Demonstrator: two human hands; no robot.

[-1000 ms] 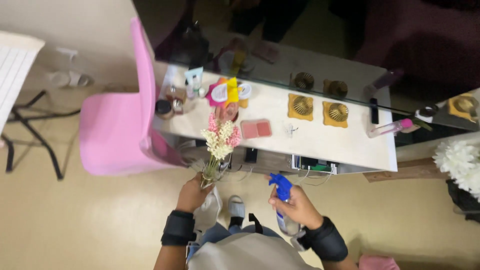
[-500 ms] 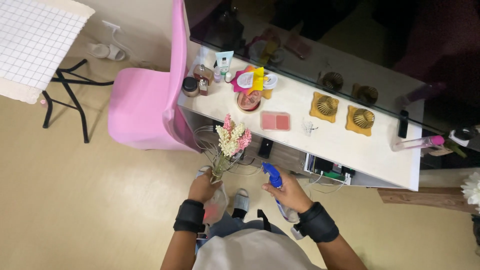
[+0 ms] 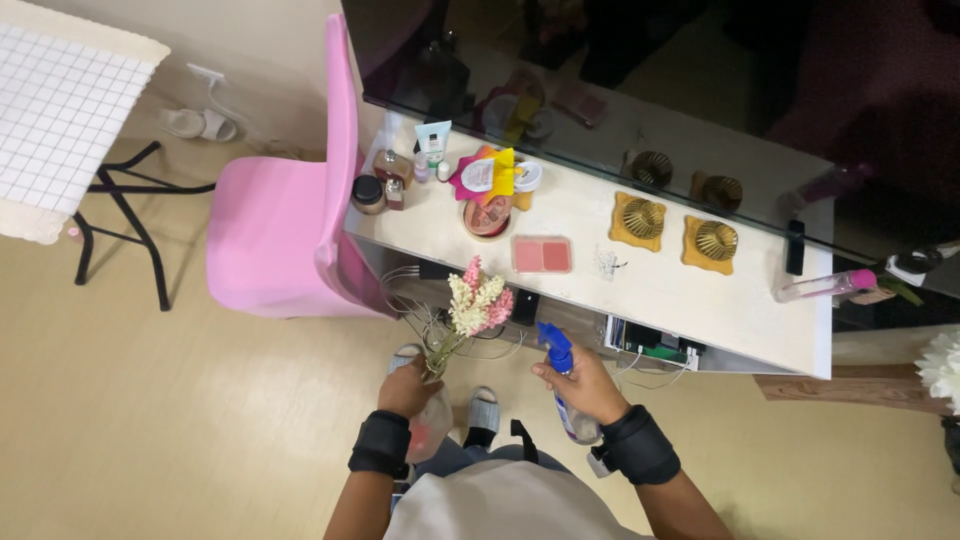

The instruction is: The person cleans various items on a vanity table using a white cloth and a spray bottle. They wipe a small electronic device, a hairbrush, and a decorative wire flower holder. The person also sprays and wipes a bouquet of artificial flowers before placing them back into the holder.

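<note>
My left hand (image 3: 407, 388) grips the neck of a clear glass vase (image 3: 430, 425). A small bunch of pink and cream dried flowers (image 3: 478, 303) rises from it on thin wiry stems. My right hand (image 3: 585, 382) holds a clear spray bottle (image 3: 572, 415) with a blue nozzle (image 3: 555, 345), which points toward the flowers. Both hands hang over the floor, in front of a white dressing table (image 3: 700, 300). Black bands wrap both wrists.
A pink chair (image 3: 290, 225) stands left of the table. The tabletop carries cosmetics jars (image 3: 385, 185), a pink palette (image 3: 541, 254), two gold ornaments (image 3: 675, 230) and a pink-capped bottle (image 3: 825, 285) under a mirror (image 3: 700, 80). A black stand with white grid cloth (image 3: 70, 120) is at far left.
The view has shifted so that the table and chair sit further right and higher. Both hands keep their hold on the vase and the spray bottle, close together as before.
</note>
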